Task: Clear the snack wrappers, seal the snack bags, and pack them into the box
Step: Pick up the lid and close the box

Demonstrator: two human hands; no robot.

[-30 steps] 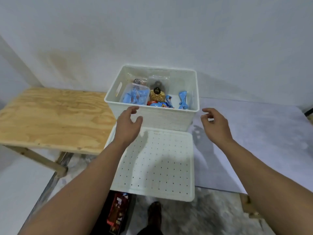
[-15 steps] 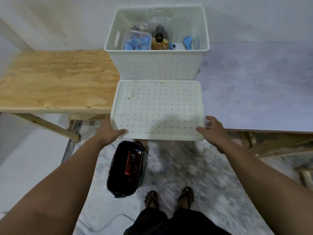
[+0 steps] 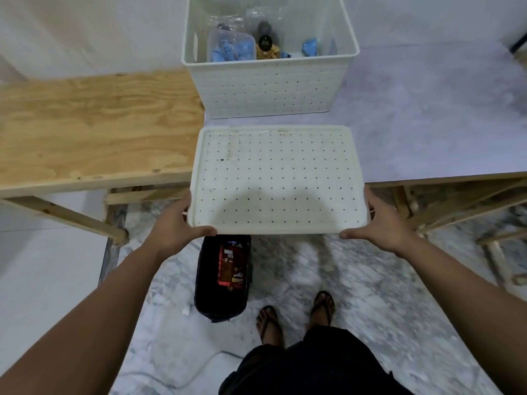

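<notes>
The box [image 3: 271, 84] stands open at the desk's [image 3: 427, 124] far edge, snack bags [image 3: 232, 49] inside. Its lid [image 3: 276, 181] overhangs the near edge: a thin, stiff, light plastic panel (likely slippery), best held at opposite corners. The left hand [image 3: 176, 223] and right hand [image 3: 382, 223] pinch its near corners.

plywood table [image 3: 94, 129], grey mat [image 3: 427, 115], marbled floor [image 3: 356, 280], perhaps a cable [image 3: 182, 379]

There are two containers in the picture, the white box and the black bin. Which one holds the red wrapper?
The black bin on the floor, below the lid's near edge, holds the red wrapper. The white box on the table holds blue and clear packs instead.
</notes>
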